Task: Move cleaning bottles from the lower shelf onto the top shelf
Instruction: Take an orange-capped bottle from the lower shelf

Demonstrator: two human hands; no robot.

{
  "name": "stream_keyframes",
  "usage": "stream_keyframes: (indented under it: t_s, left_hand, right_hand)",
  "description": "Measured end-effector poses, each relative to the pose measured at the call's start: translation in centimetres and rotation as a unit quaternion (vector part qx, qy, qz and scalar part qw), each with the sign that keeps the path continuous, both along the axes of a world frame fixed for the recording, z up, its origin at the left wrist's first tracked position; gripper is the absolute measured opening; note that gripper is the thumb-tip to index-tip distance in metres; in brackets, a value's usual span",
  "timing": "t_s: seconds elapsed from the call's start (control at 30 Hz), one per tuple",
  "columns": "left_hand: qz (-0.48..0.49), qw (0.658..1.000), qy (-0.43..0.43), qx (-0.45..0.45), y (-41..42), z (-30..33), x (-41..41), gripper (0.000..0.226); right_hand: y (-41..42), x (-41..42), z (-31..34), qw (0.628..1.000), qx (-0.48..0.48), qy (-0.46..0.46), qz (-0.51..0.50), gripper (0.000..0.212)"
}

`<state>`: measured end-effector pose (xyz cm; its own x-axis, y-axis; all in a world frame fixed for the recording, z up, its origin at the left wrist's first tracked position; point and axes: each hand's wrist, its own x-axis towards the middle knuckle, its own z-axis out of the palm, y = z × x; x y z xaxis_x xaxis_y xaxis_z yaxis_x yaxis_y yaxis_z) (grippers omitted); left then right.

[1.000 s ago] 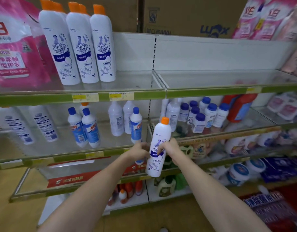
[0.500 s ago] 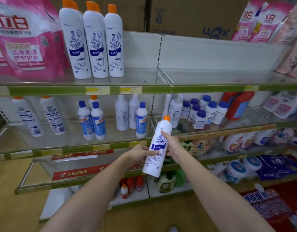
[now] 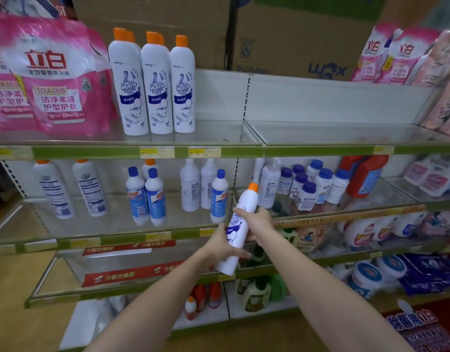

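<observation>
Holding a white Mr Muscle toilet cleaner bottle tilted in front of the middle shelves, the left hand wraps its lower body while the right hand grips its upper part, below the top shelf where matching orange-capped bottles stand upright

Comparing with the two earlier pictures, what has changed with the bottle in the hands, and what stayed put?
The white bottle with the orange cap has tipped further, its cap leaning up and to the right. The left hand has slid down toward its base, while the right hand keeps gripping the middle. Both hands still hold it in front of the lower shelves. The matching bottles on the top shelf are unmoved.
</observation>
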<state>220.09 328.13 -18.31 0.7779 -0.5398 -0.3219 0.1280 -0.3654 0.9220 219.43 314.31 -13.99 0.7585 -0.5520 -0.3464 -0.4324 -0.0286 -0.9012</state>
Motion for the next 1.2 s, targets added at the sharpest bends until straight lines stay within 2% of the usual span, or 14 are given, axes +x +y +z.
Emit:
stream_keyframes:
  t_s: [0.03,0.1,0.17,0.2,0.27,0.33,0.47,0.63,0.73,1.0,1.13,1.2]
  left_hand:
    - [0.011,1.0,-0.004,-0.01,-0.2,0.3,-0.1,0.09]
    - [0.035,0.999,0.007,-0.033,-0.2,0.9,0.0,0.069]
    - [0.041,0.996,0.047,-0.061,0.3,1.8,0.4,0.06]
    - [0.034,0.994,0.073,-0.073,0.6,2.1,0.7,0.065]
    - [0.023,0.987,0.121,-0.099,1.3,2.6,1.2,0.076]
    - [0.011,0.978,0.159,-0.135,2.0,3.3,1.1,0.073]
    - [-0.021,0.967,0.189,-0.17,2.6,4.2,0.6,0.06]
    - [-0.001,0.974,0.16,-0.163,3.5,4.0,1.0,0.062]
    - [0.021,0.979,0.132,-0.151,4.1,3.9,1.2,0.052]
    - [0.055,0.976,0.1,-0.188,5.0,4.6,0.8,0.046]
    - [0.097,0.975,0.032,-0.197,4.8,6.3,1.4,0.042]
    - [0.117,0.972,-0.014,-0.205,4.6,8.0,2.1,0.037]
  right_hand:
    - [0.1,0.2,0.2,0.999,-0.045,-0.001,0.027,0.054]
    - [0.2,0.3,1.1,0.985,-0.15,-0.009,0.086,0.045]
    - [0.0,0.7,2.0,0.974,-0.191,-0.022,0.122,0.042]
    - [-0.2,0.8,2.4,0.977,-0.168,-0.031,0.13,0.044]
    - [-0.5,0.9,3.5,0.99,-0.051,-0.04,0.127,0.054]
    - [-0.5,0.5,4.5,0.988,0.067,-0.048,0.128,0.057]
    - [-0.1,0.3,5.1,0.977,0.135,-0.066,0.148,0.044]
    - [1.2,0.4,5.5,0.982,0.079,-0.109,0.132,0.052]
    - [1.9,0.7,5.3,0.982,0.045,-0.14,0.118,0.052]
    - [2.7,1.5,5.1,0.973,0.039,-0.17,0.151,0.054]
    - [3.1,2.3,6.5,0.964,0.089,-0.201,0.147,0.067]
    - [3.1,3.1,7.7,0.951,0.144,-0.236,0.138,0.059]
